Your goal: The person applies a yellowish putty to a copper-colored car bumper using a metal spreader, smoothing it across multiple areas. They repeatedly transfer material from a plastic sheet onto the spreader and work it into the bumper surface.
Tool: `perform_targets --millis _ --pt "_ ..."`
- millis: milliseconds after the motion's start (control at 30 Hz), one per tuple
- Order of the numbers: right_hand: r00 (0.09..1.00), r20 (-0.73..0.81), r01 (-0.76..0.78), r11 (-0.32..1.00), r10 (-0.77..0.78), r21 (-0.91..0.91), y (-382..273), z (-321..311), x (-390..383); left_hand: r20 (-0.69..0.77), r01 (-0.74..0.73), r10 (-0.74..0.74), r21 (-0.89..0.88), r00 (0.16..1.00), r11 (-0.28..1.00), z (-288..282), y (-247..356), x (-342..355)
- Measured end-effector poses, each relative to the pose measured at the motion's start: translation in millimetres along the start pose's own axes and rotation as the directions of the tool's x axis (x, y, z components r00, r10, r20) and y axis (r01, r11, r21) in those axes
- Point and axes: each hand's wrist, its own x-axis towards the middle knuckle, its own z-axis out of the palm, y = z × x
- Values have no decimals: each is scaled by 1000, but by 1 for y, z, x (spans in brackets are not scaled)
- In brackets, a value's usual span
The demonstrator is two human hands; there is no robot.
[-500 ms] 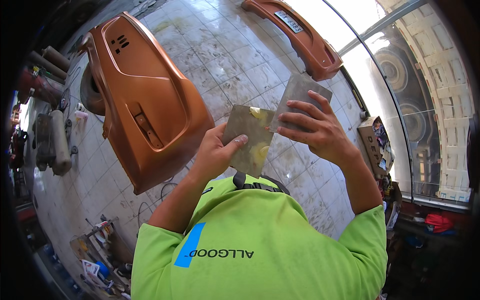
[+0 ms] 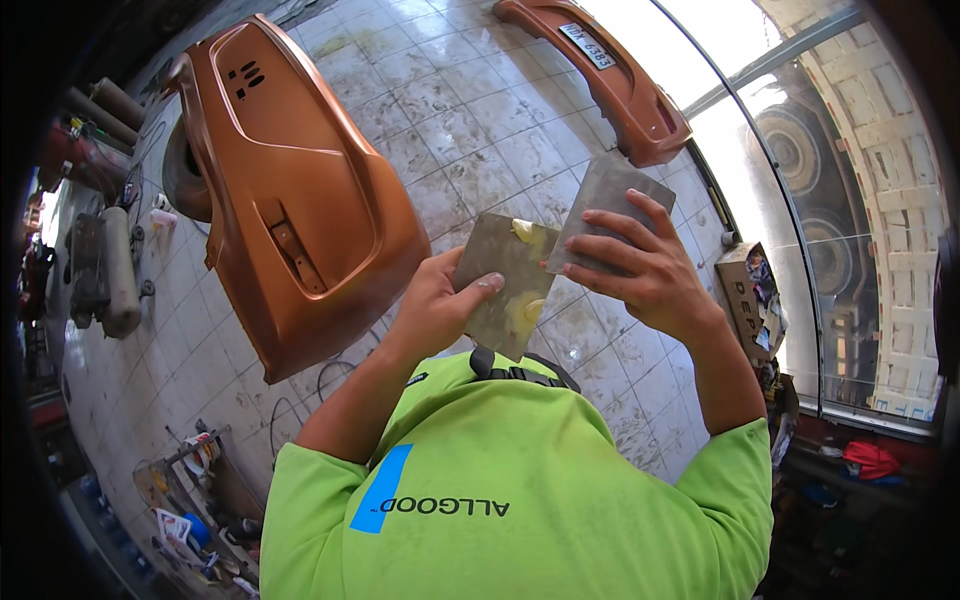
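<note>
My left hand [image 2: 435, 305] grips a thin olive-grey square plate [image 2: 490, 250], thumb on its face. Yellow paste [image 2: 523, 231] sits near the plate's upper right corner, with another smear lower on its right side. My right hand [image 2: 640, 275] holds a flat grey rectangular blade [image 2: 610, 185] from above, fingers spread across its face. The blade's lower left corner is at the plate's right edge, near a small reddish spot; whether they touch is unclear.
A large orange bumper panel [image 2: 290, 170] lies on the tiled floor [image 2: 450, 140] at left, a smaller orange bumper [image 2: 640, 120] beyond the blade. Cylinders [image 2: 120, 270], a rack of tools [image 2: 200, 500] and hoses are at left. A cardboard box [image 2: 742, 300] stands by the glass at right.
Both hands, with the plate and the blade, have shifted slightly right and down in the view. Both grips look the same.
</note>
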Motion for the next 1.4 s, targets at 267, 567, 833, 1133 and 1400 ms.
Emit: perform_targets --millis 267,567,833,1133,1400 --pt "999 30 10 1000 -10 1 2 0 -5 17 -3 2 23 1000 1000 0 -4 4" --pt "930 -206 -131 799 304 587 -38 26 -23 -278 -166 105 -204 955 965 10 -7 4" --pt "898 -39 -434 898 437 77 -47 78 -36 -448 -313 178 -249 876 916 29 -19 13" --pt "903 -88 -355 846 421 398 -88 75 7 -299 -298 478 489 826 820 16 -23 15" --pt "803 -421 75 630 422 773 -116 84 37 -512 -369 291 -55 808 928 -6 -3 17"
